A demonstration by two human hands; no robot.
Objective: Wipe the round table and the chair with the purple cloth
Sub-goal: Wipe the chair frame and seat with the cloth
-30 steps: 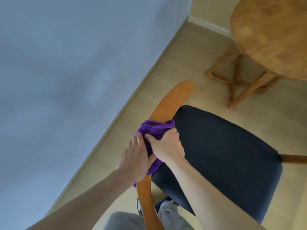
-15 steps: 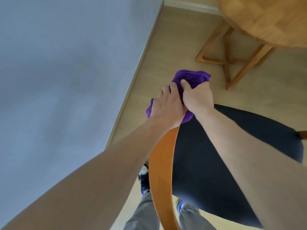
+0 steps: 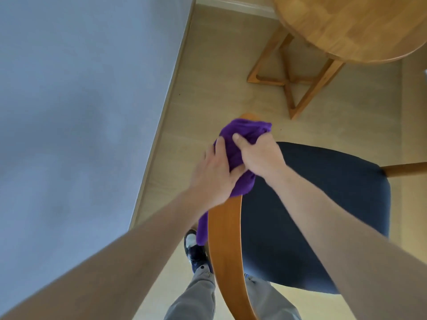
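Observation:
The purple cloth point(image 3: 240, 139) is bunched over the curved wooden backrest point(image 3: 227, 239) of the chair, near the backrest's far end. My right hand point(image 3: 261, 155) grips the cloth from the seat side, thumb on top. My left hand point(image 3: 213, 174) holds it from the wall side, fingers wrapped against the fabric. A tail of cloth hangs down behind the backrest. The chair's dark blue seat point(image 3: 318, 209) lies to the right. The round wooden table point(image 3: 360, 28) stands at the top right.
A grey-blue wall point(image 3: 80, 100) fills the left side, meeting the pale floor point(image 3: 215, 72) along a skirting line. The table's crossed wooden legs point(image 3: 291, 82) stand beyond the chair. My legs and a dark shoe point(image 3: 194, 250) are below, behind the backrest.
Both hands slid the cloth along the backrest from its middle toward the far end, then drew back slightly. A tail of cloth now hangs behind the backrest.

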